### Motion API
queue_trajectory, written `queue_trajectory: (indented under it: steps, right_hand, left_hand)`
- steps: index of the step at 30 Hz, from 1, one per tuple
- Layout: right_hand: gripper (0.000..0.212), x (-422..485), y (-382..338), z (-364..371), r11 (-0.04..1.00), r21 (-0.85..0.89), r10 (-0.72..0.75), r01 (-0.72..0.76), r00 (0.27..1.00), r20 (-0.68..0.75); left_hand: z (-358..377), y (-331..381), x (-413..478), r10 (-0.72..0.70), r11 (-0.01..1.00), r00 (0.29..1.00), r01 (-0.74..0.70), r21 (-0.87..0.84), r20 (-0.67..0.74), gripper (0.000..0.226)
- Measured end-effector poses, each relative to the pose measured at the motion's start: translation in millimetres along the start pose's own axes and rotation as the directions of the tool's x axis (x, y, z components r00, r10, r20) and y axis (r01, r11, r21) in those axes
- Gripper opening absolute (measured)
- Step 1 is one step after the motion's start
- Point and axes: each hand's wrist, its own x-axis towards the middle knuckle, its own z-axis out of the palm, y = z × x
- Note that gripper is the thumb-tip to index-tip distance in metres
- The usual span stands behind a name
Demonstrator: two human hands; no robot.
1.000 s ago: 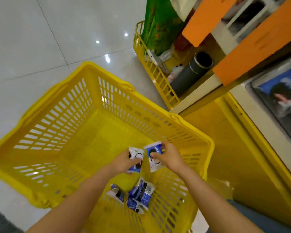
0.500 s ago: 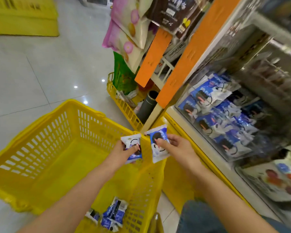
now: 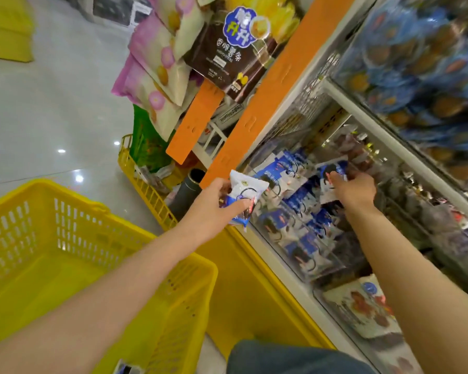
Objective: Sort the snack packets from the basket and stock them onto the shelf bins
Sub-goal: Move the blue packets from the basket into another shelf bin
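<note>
A clear shelf bin (image 3: pixel 287 255) is taken here as the reference, and it is filled with a pile of blue-and-white packets (image 3: pixel 300 203). Just in front of the left end of this bin, a white-and-blue snack packet (image 3: pixel 245 194) is held by the left hand (image 3: pixel 214 209). The thumb is pressed on its lower face and the fingers are curled round its upper edge, so it is firmly clamped. This packet is kept in the air, outside the bin and near its front wall. Over the middle of the bin, a second snack packet (image 3: pixel 331 171) is pinched by the right hand (image 3: pixel 355 190). The thumb is laid on the near face and the other fingers are hidden behind the packet. Whether this packet touches the pile below cannot be told, because that part is blurred. To the left of the bin and lower, a yellow basket (image 3: pixel 46 186) is seen, well apart from both held packets. At its near bottom one more blue packet (image 3: pixel 127 369) is partly shown. An orange strip (image 3: pixel 257 117) is seen rising from the left end of the bin. Above and to the left of the bin, a brown bag (image 3: pixel 227 55) and pink bags (image 3: pixel 152 76) are displayed. On the shelf above the bin, blurred blue packs (image 3: pixel 416 63) are stacked.
</note>
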Motion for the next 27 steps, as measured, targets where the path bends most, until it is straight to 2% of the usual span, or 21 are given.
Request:
queue_trajectory:
  steps: [3,5,9,13,16,19,24,27]
  right_hand:
    - [0.049,28,13,4,0.959,-0.282,0.046,-0.027,0.997,0.059]
    - [0.049,40,22,11,0.94,-0.342,0.042,0.001,0.992,0.117]
    - [0.041,59,31,28,0.961,-0.272,-0.013,0.052,0.99,0.144]
    - [0.036,72,38,43,0.964,-0.262,-0.004,0.038,0.991,0.131]
    - [0.037,79,41,48,0.973,-0.217,-0.049,0.076,0.991,0.126]
    - [0.037,84,45,48,0.978,-0.189,-0.06,0.084,0.989,0.133]
    - [0.046,83,41,46,0.952,-0.279,-0.063,0.127,0.972,0.226]
    - [0.042,68,31,40,0.918,-0.365,-0.089,0.152,0.979,0.185]
  left_hand:
    - [9,7,12,0.047,0.998,0.999,-0.048,0.039,0.023,0.039]
    - [16,9,19,0.074,0.996,0.997,-0.075,0.044,0.027,0.041]
    - [24,10,32,0.08,0.996,0.996,-0.081,0.031,0.032,0.045]
    - [23,7,42,0.067,0.998,0.997,-0.067,-0.007,0.033,0.034]
    - [21,6,47,0.065,0.998,0.997,-0.065,-0.01,0.035,0.031]
    - [20,7,52,0.052,0.998,0.997,-0.049,-0.035,0.061,0.038]
    - [22,8,49,0.021,0.999,0.994,-0.016,-0.05,0.105,0.038]
    - [24,9,42,-0.034,0.991,0.988,0.053,-0.119,0.151,0.032]
